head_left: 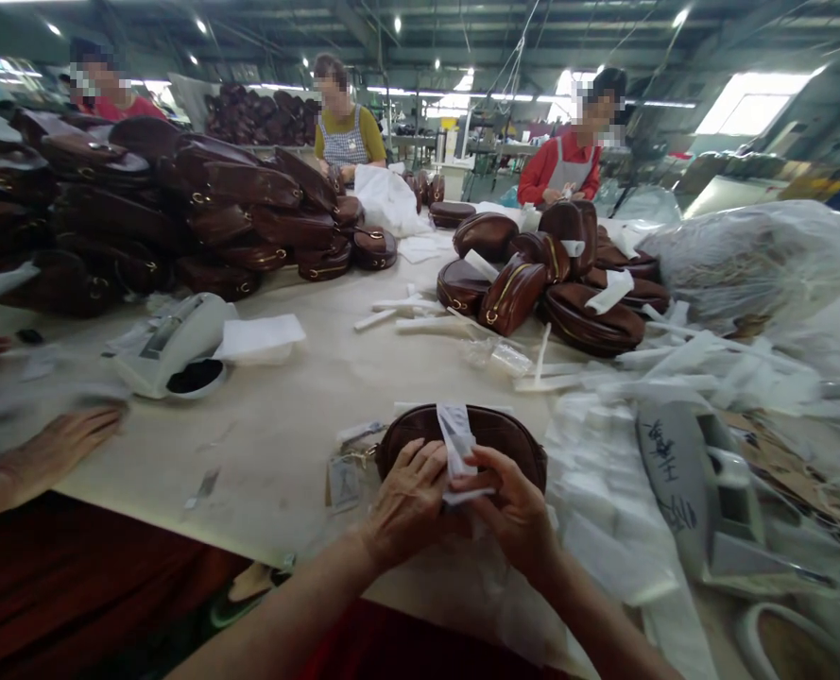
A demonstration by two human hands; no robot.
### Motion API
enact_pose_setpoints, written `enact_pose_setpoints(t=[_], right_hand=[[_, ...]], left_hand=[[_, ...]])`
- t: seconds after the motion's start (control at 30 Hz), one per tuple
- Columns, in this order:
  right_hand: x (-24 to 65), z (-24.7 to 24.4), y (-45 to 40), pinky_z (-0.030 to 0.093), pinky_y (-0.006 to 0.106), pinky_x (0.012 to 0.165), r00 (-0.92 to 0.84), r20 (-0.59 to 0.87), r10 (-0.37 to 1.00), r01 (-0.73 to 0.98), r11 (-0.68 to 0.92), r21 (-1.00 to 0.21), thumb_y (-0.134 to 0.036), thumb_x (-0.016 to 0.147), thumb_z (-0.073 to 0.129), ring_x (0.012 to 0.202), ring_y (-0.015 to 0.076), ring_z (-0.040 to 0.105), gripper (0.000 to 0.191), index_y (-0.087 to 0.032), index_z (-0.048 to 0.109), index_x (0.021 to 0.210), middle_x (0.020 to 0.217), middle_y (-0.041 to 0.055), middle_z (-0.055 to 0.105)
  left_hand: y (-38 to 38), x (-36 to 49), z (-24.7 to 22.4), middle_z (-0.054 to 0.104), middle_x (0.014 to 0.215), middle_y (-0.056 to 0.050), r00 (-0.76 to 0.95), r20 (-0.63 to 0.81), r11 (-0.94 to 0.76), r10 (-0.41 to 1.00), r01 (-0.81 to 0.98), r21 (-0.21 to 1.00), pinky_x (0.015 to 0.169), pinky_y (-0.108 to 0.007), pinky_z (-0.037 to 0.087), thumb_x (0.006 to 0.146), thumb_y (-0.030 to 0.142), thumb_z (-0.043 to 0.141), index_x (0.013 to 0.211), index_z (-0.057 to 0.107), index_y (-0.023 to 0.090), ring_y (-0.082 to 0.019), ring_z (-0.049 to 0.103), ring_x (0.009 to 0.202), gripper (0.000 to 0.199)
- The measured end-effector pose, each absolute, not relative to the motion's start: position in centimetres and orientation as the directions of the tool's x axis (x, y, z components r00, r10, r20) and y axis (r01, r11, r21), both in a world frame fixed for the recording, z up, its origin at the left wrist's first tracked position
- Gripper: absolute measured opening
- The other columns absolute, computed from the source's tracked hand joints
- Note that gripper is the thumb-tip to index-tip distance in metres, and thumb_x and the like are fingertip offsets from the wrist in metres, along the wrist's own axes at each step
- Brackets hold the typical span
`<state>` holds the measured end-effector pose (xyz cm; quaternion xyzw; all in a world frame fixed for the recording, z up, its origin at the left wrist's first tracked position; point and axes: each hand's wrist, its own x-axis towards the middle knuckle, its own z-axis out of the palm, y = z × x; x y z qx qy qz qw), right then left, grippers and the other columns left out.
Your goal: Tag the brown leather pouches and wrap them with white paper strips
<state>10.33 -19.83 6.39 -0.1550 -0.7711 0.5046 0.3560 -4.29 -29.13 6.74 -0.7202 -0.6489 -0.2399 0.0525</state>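
A dark brown leather handbag lies on the table close in front of me. Across its middle runs a white paper strip. My left hand is closed over the bag's near side, its fingers bent beside the strip and its thumb hidden. With fingertips pinched together, my right hand grips the strip's lower, folded end. Hang tags with a metal clip lie at the bag's left end.
Stacked brown bags fill the back left; more bags lie ahead. Tape dispensers stand left and right. White paper sheets lie right. A co-worker's hand is at left; other people work behind.
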Motion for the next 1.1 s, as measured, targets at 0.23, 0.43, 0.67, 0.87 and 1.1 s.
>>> enact_pose_setpoints(t=[0.23,0.43,0.67,0.87,1.1], right_hand=[[11.4,5.9,-20.3,0.056,0.027,0.07,-0.715,0.577,0.395,-0.129,0.736,-0.664,-0.003,0.08,0.05,0.08,0.0157,0.067,0.046,-0.025,0.051,0.12,0.092,0.005,0.066],[12.9,6.7,-20.7,0.054,0.028,0.081,-0.756,0.556,0.346,-0.101,0.777,-0.621,-0.007,0.085,0.045,0.097,0.0171,0.063,0.038,-0.024,0.055,0.117,0.104,0.0075,0.063],[18.2,6.1,-23.3,0.045,0.038,0.08,-0.795,0.457,0.398,0.19,0.88,-0.436,-0.005,0.078,0.048,0.093,0.0224,0.056,0.041,-0.021,0.056,0.115,0.099,0.0085,0.063],[17.5,4.6,-24.2,0.035,0.037,0.074,-0.726,0.312,0.613,0.49,0.779,-0.391,-0.012,0.074,0.053,0.085,0.0238,0.049,0.022,-0.018,0.064,0.092,0.09,0.0083,0.062],[15.8,3.7,-24.2,0.03,0.032,0.068,-0.768,0.442,0.463,0.379,0.886,-0.269,-0.004,0.083,0.042,0.072,0.0193,0.044,0.024,-0.018,0.059,0.073,0.073,0.0053,0.057]], left_hand=[[-29.5,-4.2,6.3,0.056,0.117,-0.022,-0.028,0.614,-0.143,0.789,0.963,0.228,0.093,-0.046,0.046,0.085,0.03,0.052,0.115,0.05,0.007,-0.03,0.052,0.113,0.038],[-29.6,-4.8,6.4,0.062,0.118,-0.012,0.283,0.55,-0.365,0.785,0.93,0.042,0.104,-0.044,0.041,0.09,0.009,0.038,0.117,0.054,0.013,-0.023,0.048,0.123,0.032],[-29.5,-4.6,6.2,0.06,0.12,-0.014,0.299,0.562,-0.366,0.771,0.931,0.007,0.096,-0.041,0.049,0.088,0.01,0.042,0.111,0.06,0.014,-0.025,0.052,0.118,0.029],[-29.6,-4.6,6.2,0.06,0.12,-0.015,0.291,0.558,-0.365,0.777,0.931,0.023,0.094,-0.041,0.049,0.086,0.008,0.044,0.111,0.06,0.014,-0.026,0.052,0.118,0.031],[-29.5,-4.7,6.3,0.059,0.121,-0.014,0.292,0.549,-0.371,0.783,0.928,0.035,0.094,-0.041,0.049,0.084,0.005,0.043,0.111,0.06,0.013,-0.026,0.052,0.117,0.034]])
